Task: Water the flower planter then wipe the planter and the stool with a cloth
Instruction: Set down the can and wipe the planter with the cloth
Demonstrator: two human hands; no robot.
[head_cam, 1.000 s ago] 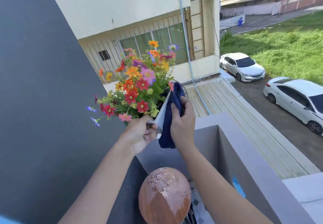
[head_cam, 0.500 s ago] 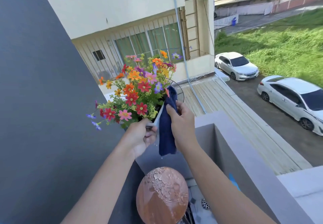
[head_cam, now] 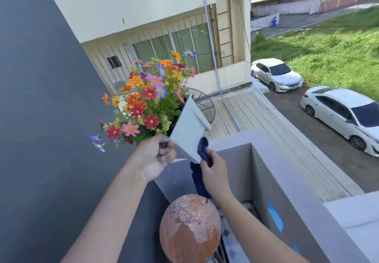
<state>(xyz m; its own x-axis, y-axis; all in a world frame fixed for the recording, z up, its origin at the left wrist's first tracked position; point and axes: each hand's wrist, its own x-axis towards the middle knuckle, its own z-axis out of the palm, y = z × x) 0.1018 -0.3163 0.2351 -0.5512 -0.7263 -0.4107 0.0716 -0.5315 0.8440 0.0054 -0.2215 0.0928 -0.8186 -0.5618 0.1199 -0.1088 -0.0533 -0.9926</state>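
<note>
Your left hand (head_cam: 155,158) has its fingers curled round the near corner of the tilted planter (head_cam: 188,129). Your right hand (head_cam: 215,172) has its fingers pinching the blue cloth (head_cam: 200,180) against the planter's lower edge. The stool (head_cam: 190,230) sits below them.

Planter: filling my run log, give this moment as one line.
left hand: holds planter tilted | right hand: grips blue cloth against planter's lower edge | stool: below hands

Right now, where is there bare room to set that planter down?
The round stool top, below the cloth, is bare though wet. So is the grey ledge beside it. The left hand and right hand crowd the planter.
</note>
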